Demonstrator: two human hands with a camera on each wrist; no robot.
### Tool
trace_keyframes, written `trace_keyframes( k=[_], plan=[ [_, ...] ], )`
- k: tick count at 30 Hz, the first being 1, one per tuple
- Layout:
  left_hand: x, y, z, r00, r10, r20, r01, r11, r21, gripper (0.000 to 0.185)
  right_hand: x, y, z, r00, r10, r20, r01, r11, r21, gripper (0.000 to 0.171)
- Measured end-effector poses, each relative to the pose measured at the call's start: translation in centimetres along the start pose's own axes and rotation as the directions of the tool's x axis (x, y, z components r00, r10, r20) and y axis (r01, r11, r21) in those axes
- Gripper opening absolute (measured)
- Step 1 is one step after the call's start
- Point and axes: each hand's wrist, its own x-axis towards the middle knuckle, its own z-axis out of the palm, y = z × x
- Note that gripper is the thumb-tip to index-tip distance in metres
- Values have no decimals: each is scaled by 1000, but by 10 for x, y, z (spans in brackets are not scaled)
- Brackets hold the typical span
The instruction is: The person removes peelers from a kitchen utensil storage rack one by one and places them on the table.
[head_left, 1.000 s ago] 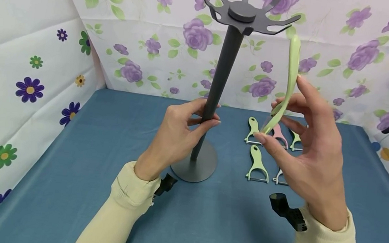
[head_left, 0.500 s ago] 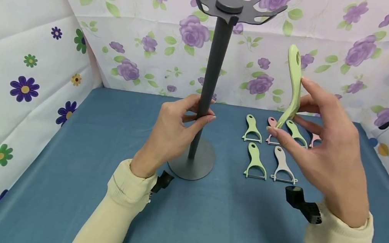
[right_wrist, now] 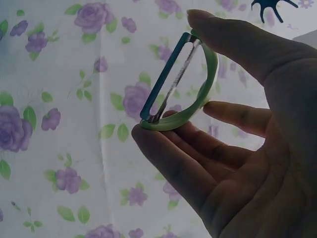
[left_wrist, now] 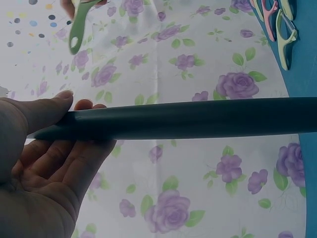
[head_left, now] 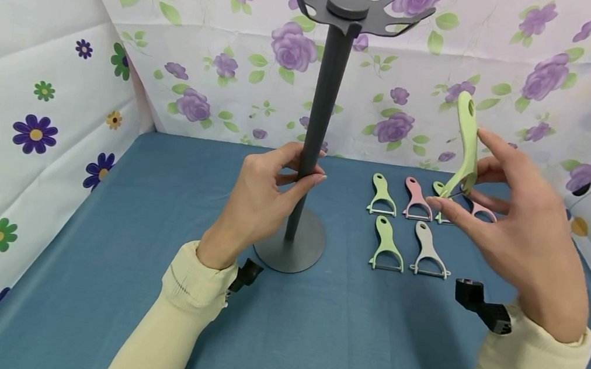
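A dark grey stand has an upright pole (head_left: 328, 88), a round base (head_left: 300, 255) and a ring of curved hooks (head_left: 378, 23) on top. My left hand (head_left: 260, 196) grips the pole low down, thumb in front and fingers behind; the left wrist view shows the pole (left_wrist: 198, 119) lying between them. To the right, above the table, my right hand (head_left: 538, 241) pinches a light green Y-shaped peeler (head_left: 467, 135) by its head, handle pointing up. In the right wrist view, its metal blade (right_wrist: 166, 79) spans the curved green frame between thumb and fingers.
Several peelers lie on the blue cloth (head_left: 324, 333) right of the stand. The front row has a green peeler (head_left: 385, 242) and a white peeler (head_left: 427, 249); behind them lie another green peeler (head_left: 381, 195) and a pink peeler (head_left: 415, 198), with others partly hidden. Flowered fabric (head_left: 220, 84) rises behind.
My right hand has moved right and away from the stand with the green peeler, lower than before. The peeler has turned, so its handle hole shows. My left hand keeps its hold.
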Motion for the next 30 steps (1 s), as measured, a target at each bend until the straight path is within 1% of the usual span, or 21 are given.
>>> trace_keyframes(
  k=[5,8,14,17,22,27,30],
  plan=[
    [0,-1,0,1000,4,1,-4,1000,6,23,0,15,-2,996,75,39,-75,997,-9,97],
    [0,-1,0,1000,7,-4,-7,1000,11,21,0,21,-2,990,123,72,-121,992,-21,92],
    [1,-2,0,1000,0,-6,0,1000,9,20,1,31,-1,976,179,127,-162,978,-133,70],
    [1,-2,-1,1000,-2,-7,2,1000,9,20,1,36,1,963,220,154,-195,967,-166,68],
    [1,-2,-1,1000,1,-8,-1,1000,8,20,1,44,2,922,315,227,-272,941,-201,80],
    [1,-2,-1,1000,3,-10,-2,1000,8,20,2,54,2,868,408,283,-338,903,-264,79],
    [1,-3,-1,1000,2,-11,-1,1000,11,20,3,61,2,839,444,315,-355,885,-302,81]
  ],
)
